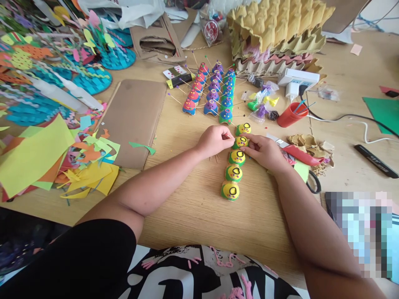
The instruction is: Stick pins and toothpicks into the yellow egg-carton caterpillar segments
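A row of yellow and green painted egg-carton cups forms a caterpillar [233, 172] on the table, each cup with a dark ring and small coloured dots. My right hand [264, 153] grips its second cup from the far end, thumb on the near side and fingers on the far side. At the left of that same cup, my left hand [213, 142] is closed in a pinch on a thin toothpick, mostly hidden by the fingers. Several loose toothpicks [215, 158] lie just under my left hand.
Beyond my hands stand red, purple and blue egg-carton caterpillars [213, 106] with pin-tipped sticks poking out. A red cup [288, 115], a power strip [298, 77] with cables and red-handled scissors [304, 154] lie right. Cardboard [132, 120] and paper scraps [93, 178] lie left; egg trays [277, 29] are stacked behind.
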`<state>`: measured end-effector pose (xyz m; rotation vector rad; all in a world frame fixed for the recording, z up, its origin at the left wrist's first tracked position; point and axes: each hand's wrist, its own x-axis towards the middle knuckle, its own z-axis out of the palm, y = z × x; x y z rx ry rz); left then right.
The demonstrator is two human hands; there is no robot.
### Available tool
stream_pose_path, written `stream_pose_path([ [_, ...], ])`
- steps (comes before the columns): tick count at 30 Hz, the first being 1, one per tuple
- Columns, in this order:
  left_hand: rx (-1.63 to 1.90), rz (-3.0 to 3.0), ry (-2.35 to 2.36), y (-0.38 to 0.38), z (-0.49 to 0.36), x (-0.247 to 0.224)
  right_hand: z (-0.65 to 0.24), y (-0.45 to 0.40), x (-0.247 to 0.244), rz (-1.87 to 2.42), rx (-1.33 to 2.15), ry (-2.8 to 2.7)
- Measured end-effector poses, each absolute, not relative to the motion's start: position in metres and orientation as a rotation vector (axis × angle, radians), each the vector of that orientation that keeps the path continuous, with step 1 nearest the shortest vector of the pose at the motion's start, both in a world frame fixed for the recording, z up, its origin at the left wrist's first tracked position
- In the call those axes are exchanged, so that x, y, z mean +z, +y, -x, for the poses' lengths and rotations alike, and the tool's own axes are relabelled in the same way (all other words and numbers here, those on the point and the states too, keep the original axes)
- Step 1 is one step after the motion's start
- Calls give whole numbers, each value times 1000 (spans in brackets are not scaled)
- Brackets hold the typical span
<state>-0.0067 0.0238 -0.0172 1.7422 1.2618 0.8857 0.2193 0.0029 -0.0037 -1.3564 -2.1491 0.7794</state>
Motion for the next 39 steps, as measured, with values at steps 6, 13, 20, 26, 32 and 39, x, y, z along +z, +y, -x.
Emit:
stream_pose_path([
  [6,883,-1746,1265,24,6,-19,-218,3,-2,1364,797,-2132],
  [13,878,-1759,1278,24,5,-21,-219,3,-4,1353,784,-2136],
  [20,847,-1848,1291,23,3,-20,-220,3,-5,1352,792,-2143],
  [26,872,-1795,1260,24,7,-16,-220,2,-6,1351,806,-2127],
  [32,889,-1640,1152,29,11,-19,-219,1,-5,1357,831,-2095],
  [39,917,-1587,1165,33,15,-18,-219,0,-6,1355,849,-2078],
])
